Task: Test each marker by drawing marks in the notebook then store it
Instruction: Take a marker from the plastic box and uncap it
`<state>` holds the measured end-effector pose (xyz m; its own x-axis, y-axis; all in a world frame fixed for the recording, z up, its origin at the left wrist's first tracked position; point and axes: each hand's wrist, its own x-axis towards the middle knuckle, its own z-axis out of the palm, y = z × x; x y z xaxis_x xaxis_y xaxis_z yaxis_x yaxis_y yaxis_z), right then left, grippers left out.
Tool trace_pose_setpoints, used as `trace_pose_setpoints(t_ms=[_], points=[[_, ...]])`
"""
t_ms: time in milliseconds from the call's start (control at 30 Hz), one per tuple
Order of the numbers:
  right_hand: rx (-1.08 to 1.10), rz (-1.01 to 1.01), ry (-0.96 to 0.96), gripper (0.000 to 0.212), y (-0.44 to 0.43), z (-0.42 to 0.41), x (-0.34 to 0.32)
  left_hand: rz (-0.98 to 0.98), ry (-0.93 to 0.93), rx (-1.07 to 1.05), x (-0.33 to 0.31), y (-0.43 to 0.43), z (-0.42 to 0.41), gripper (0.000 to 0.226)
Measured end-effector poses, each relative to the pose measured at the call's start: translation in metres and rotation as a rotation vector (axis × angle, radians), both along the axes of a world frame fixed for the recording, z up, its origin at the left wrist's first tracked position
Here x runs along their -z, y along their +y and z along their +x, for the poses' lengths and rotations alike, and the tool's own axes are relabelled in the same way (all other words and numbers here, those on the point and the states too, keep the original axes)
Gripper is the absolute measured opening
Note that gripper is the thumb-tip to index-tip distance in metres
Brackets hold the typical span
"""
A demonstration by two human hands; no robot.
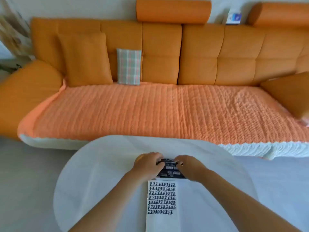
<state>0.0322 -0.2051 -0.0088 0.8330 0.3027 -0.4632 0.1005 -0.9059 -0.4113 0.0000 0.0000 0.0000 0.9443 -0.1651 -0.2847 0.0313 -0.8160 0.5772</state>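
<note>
the notebook lies nearest, at 6 o'clock on the round white table, its page filled with rows of dark marks down to a bare strip at the bottom. just beyond its top edge, toward 12 o'clock, sits a dark patterned marker case, touching or slightly overlapping the page. the left hand curls over the case's 9 o'clock side and the right hand over its 3 o'clock side, fingers bent and pressing on it; both hands grip the case, and no separate marker shows in either. the view is blurred, so i cannot tell whether the case is open. the risk, as i judge it: with both hands working the case right at the page's edge, a tug could drag or crease the notebook, or markers could spill out and roll across the smooth table toward the orange sofa at 12 o'clock.
</note>
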Motion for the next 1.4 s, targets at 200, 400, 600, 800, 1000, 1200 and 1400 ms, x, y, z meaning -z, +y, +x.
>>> trace_pose_setpoints(t_ms=[200, 400, 600, 800, 1000, 1200, 1400], points=[[-0.2, -0.123, -0.078, 0.037, 0.002, 0.025, 0.088, 0.154, -0.183, 0.237, 0.094, -0.02, 0.036, 0.038], [-0.392, -0.169, -0.169, 0.024, -0.004, 0.032, 0.124, 0.356, -0.346, 0.454, 0.14, -0.025, 0.045, 0.031], [-0.411, -0.148, -0.311, 0.02, -0.011, 0.031, 0.134, 0.423, -0.425, 0.499, 0.145, -0.027, 0.042, 0.036], [-0.303, 0.054, -0.531, 0.017, -0.025, 0.026, 0.13, 0.313, -0.511, 0.403, 0.147, -0.03, 0.04, 0.026], [-0.199, 0.21, -0.67, 0.013, -0.046, -0.018, 0.125, 0.194, -0.601, 0.309, 0.133, -0.029, 0.004, 0.021], [-0.258, 0.206, -0.766, 0.029, -0.05, -0.088, 0.131, 0.163, -0.738, 0.381, 0.133, -0.042, -0.051, 0.017], [-0.261, 0.163, -0.729, 0.017, -0.062, -0.129, 0.16, 0.181, -0.707, 0.342, 0.16, -0.032, -0.103, 0.02]])
